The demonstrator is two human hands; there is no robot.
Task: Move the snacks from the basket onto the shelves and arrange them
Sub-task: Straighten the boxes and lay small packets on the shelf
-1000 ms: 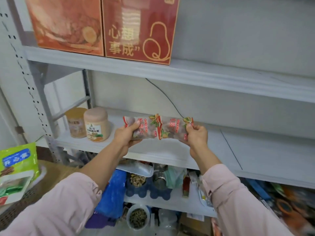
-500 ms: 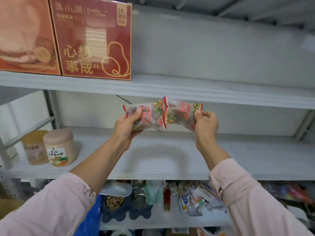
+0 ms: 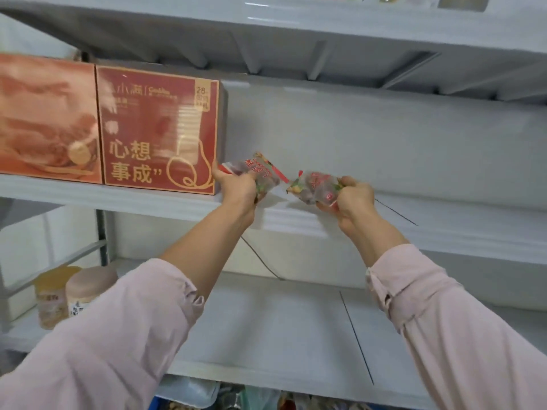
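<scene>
Two snack packets, one per hand, both up at the middle shelf (image 3: 444, 229). The L packet (image 3: 260, 173) is clear w/ red print and tilts up to the right. Your L hand (image 3: 236, 187) grips it, fingers curled tight round its lower end. The R packet (image 3: 313, 187) is the same kind and a bit scrunched. Your R hand (image 3: 352, 199) has its fingers closed over that packet's right end. The packets' inner ends are near each other w/ a slim gap between. Both packets are held in the air just over the shelf's front edge.

Your L hand is just beside the red box (image 3: 159, 134) standing on that shelf. An orange box (image 3: 47, 119) stands against the red box's left side. On the lower shelf (image 3: 266, 335), far left, a yellow jar (image 3: 53, 294) and a tan jar (image 3: 88, 288) stand side by side, partly hidden by your L sleeve (image 3: 118, 335). A thin dark cable (image 3: 260, 258) runs down the back wall betw. the two shelves.
</scene>
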